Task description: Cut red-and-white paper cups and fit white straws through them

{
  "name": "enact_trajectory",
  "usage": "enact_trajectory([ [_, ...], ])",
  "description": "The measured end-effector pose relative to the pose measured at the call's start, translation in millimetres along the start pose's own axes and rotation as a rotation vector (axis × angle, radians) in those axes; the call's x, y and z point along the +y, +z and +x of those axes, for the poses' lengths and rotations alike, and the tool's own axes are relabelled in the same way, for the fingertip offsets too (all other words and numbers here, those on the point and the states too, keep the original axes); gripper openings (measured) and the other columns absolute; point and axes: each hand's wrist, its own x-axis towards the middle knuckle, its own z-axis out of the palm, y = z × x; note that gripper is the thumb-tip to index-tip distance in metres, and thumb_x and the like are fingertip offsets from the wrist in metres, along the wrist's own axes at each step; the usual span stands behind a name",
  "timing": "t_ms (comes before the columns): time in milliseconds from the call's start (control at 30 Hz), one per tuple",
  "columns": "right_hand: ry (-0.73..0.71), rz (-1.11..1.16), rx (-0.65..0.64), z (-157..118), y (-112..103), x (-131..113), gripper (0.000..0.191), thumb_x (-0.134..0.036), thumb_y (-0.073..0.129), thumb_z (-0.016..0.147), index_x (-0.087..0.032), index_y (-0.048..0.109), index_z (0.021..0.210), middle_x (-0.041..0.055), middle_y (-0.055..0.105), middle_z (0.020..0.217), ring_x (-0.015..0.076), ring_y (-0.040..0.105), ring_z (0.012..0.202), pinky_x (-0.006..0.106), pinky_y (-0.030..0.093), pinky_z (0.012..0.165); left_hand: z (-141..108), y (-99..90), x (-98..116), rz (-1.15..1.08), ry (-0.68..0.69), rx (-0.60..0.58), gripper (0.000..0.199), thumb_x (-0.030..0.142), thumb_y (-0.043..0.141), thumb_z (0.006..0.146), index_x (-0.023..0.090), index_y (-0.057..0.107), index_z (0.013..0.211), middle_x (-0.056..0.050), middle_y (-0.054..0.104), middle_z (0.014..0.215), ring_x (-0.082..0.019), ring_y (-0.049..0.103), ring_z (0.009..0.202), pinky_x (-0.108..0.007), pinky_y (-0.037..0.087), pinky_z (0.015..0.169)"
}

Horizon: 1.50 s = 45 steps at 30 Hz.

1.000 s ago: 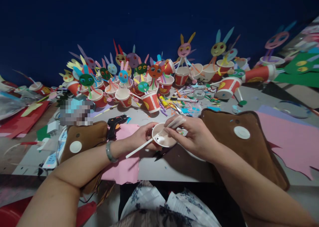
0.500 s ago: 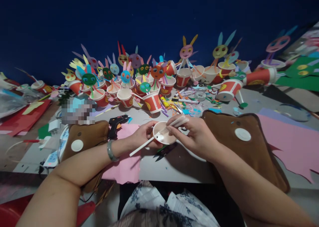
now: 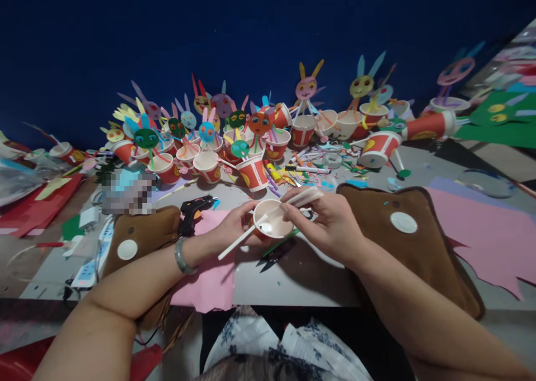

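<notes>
A paper cup [image 3: 274,227], white inside, is tilted toward me at the middle of the table. My left hand [image 3: 234,225] is closed round its left side. One white stick [image 3: 239,241] crosses the cup's near-left rim and points down to the left. My right hand [image 3: 324,219] pinches a second white stick [image 3: 309,196] at the cup's right rim; the inner end of that stick lies over the cup's mouth. Under the cup, dark scissors [image 3: 278,254] rest on the grey table [image 3: 310,289].
Several red-and-white cups with paper rabbit faces [image 3: 252,172] stand along the back. A black glue gun [image 3: 193,212] and pink paper [image 3: 205,286] lie left of the cup. Brown cushions [image 3: 422,258] flank my arms. Paper scraps [image 3: 310,163] and a marker lie behind.
The view has shifted slightly. The cup and both hands keep nearly the same positions, with the right-hand stick a little farther right and the cup's mouth more exposed.
</notes>
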Motion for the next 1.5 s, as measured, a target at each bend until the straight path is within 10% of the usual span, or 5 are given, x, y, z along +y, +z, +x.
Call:
enact_trajectory([
  [467,-0.239,-0.103,0.002,-13.8,-3.9,-8.7,0.018,-0.008,0.060,0.091,-0.022,0.060,0.102,0.0048,0.070,0.087,0.0165,0.068,0.078,0.027,0.055,0.072,-1.5,-8.7,-0.8,0.197,0.242,0.047,0.077,0.029,0.096,0.052,0.018,0.064,0.121,-0.011,0.066,0.122,-0.027,0.065,0.109,-0.041,0.052,0.097],
  [1500,-0.250,-0.125,-0.029,-15.8,-1.5,-6.2,0.018,-0.008,0.061,0.090,-0.020,0.060,0.103,0.0056,0.069,0.085,0.0167,0.068,0.076,0.026,0.055,0.069,-2.4,-4.7,-1.0,0.143,0.195,0.062,0.079,0.037,0.096,0.052,0.018,0.062,0.120,-0.012,0.067,0.125,-0.028,0.067,0.110,-0.043,0.053,0.098],
])
